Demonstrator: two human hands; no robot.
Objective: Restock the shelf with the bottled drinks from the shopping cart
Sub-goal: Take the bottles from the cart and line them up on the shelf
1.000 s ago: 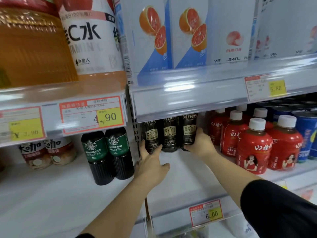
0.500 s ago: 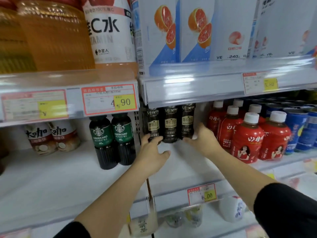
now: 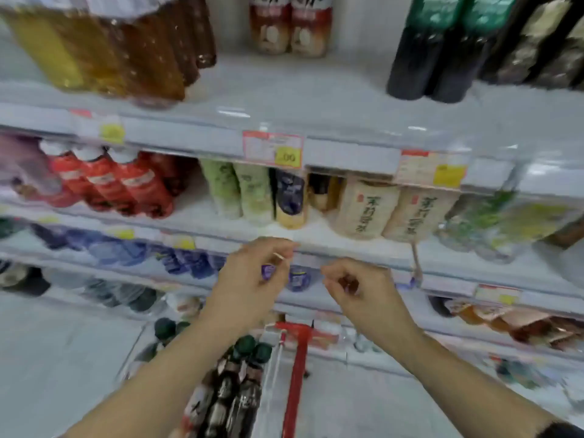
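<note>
Loosely, left hand (image 3: 249,281) and right hand (image 3: 363,290) curl empty fingers below a ".00" tag (image 3: 273,150).

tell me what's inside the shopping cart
Dark bottled drinks with green caps, packed close together beside the red bar. The left forearm covers some of them, and what lies beneath them cannot be seen.

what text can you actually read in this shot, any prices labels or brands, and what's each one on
".00": on the yellow patch of the middle price tag on the shelf edge; the digits before it are unreadable.
Vertical Chinese characters on the beige bottles: too blurred to read.
Right price tag, red bottles, cart bottles: print is blurred and unreadable.
</note>
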